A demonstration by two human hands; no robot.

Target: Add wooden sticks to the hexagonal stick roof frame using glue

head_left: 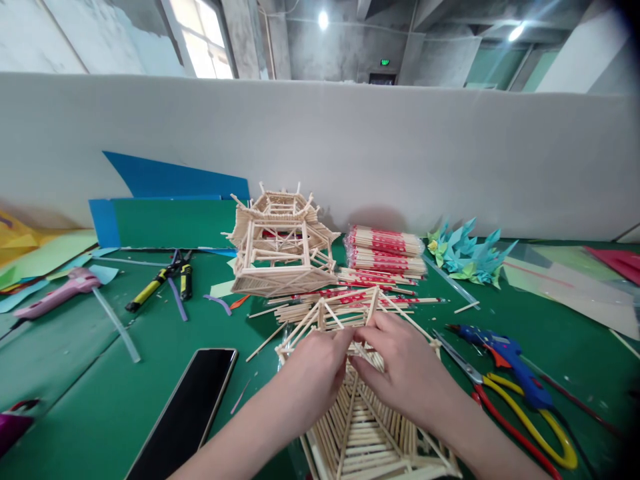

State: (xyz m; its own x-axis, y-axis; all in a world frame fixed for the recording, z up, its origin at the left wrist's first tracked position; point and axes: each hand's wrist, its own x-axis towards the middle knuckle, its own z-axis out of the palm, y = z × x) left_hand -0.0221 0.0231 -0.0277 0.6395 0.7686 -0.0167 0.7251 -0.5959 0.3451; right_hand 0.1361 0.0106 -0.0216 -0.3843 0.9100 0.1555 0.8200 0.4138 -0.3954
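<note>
In front of me stands a wooden stick model (pixel 367 437) with ribbed, sloping sides of closely laid sticks. My left hand (pixel 317 370) and my right hand (pixel 397 360) meet over its upper frame, fingers closed and thumbs close together. Between them runs a thin pale wooden stick (pixel 332 313), slanting down from an upright post into my fingertips. The exact grip is partly hidden by the hands. Behind them sits a second, tiered stick model (pixel 280 243) with an open frame. Loose wooden sticks (pixel 295 313) lie between the two models.
Red-banded stick bundles (pixel 385 250) lie at the back beside a blue paper-fold cluster (pixel 467 253). Scissors (pixel 517 393) and a blue glue gun (pixel 510 357) are at right. A phone (pixel 187 407), pliers (pixel 163 280) and a pink glue gun (pixel 60 293) are at left.
</note>
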